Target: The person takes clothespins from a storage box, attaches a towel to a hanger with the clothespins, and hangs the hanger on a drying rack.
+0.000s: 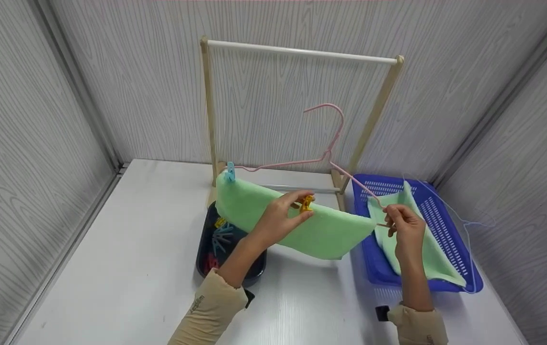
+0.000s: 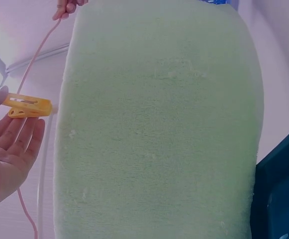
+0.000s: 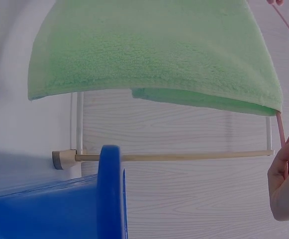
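A green towel (image 1: 331, 235) hangs folded over the lower bar of a pink wire hanger (image 1: 292, 164). One blue clothespin (image 1: 231, 171) clips the towel's left end to the hanger. My left hand (image 1: 280, 215) pinches a yellow clothespin (image 2: 30, 105) between thumb and fingers, close to the towel's top edge. In the left wrist view, a small gap shows between the clothespin's tip and the towel. At the hanger's right corner, my right hand (image 1: 405, 223) grips the pink wire, just beyond the towel's end. The right wrist view shows the towel's lower edge (image 3: 154, 92) hanging free.
A rack with a white top rod (image 1: 302, 51) and wooden posts stands behind. Under the towel sits a dark tray (image 1: 201, 261) of coloured clothespins. To the right, a blue basket (image 1: 446, 230) holds another green towel (image 1: 438, 266) and a pale blue hanger (image 1: 468, 239).
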Demonstrator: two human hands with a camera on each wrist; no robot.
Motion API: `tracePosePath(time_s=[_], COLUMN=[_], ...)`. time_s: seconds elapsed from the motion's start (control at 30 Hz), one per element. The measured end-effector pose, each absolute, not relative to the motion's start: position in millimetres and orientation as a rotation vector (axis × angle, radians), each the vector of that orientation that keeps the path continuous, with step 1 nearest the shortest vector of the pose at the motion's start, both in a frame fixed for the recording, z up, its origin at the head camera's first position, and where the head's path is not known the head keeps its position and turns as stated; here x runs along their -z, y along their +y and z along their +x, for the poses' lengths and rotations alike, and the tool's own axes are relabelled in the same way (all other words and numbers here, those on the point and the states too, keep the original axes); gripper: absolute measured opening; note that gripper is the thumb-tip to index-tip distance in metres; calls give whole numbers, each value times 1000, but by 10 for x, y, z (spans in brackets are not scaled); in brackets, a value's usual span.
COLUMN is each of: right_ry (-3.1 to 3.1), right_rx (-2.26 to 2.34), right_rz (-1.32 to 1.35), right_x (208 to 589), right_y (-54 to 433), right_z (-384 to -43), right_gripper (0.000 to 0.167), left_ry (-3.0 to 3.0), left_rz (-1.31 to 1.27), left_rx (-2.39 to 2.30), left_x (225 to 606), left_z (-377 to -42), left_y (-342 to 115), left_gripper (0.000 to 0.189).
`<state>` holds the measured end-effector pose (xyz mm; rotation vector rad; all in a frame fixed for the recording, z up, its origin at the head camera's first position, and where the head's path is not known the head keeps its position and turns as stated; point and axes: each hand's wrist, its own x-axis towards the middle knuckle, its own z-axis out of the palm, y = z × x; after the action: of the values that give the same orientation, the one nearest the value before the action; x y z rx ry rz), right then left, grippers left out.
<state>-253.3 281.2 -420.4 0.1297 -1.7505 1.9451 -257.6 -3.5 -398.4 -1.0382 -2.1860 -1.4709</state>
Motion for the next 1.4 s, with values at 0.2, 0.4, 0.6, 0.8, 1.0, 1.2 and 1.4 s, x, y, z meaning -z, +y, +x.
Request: tracePosePath(time_s=[0.2, 0.4, 0.6, 0.8, 1.0, 1.2, 1.4], right_ry=[-1761, -1754, -1764, -1767, -1771, -1747, -1756], right_rx=[-1951, -1958, -1945, -1942, -1942, -1957, -1952], right_rz=[123, 119, 111, 99, 96, 132, 100], right_x=[4206, 4190, 4198, 4208, 4218, 4216, 4219], right_y=[2797, 2777, 2764, 2757, 2752, 2745, 2734], right_z=[-2523, -2532, -2536, -2527, -2521, -2513, -2513], right_gripper=[18, 18, 19, 21, 21, 19, 19], left_ry=[-2187, -2198, -2195, -2186, -2196, -2205, -2214], left_rz=[-1045, -1035, -1040, -1048, -1052, -1053, -1058], left_rx=[1459, 1437, 1420, 1436, 1454, 1456, 1455], left_x=[3994, 3984, 3970, 3970, 3978, 3967, 3980], left_z=[-2581, -2589, -2580, -2561, -2541, -2528, -2517], left_y=[-16, 6, 42, 76, 105, 134, 170], left_gripper=[40, 40, 39, 39, 39, 39, 40])
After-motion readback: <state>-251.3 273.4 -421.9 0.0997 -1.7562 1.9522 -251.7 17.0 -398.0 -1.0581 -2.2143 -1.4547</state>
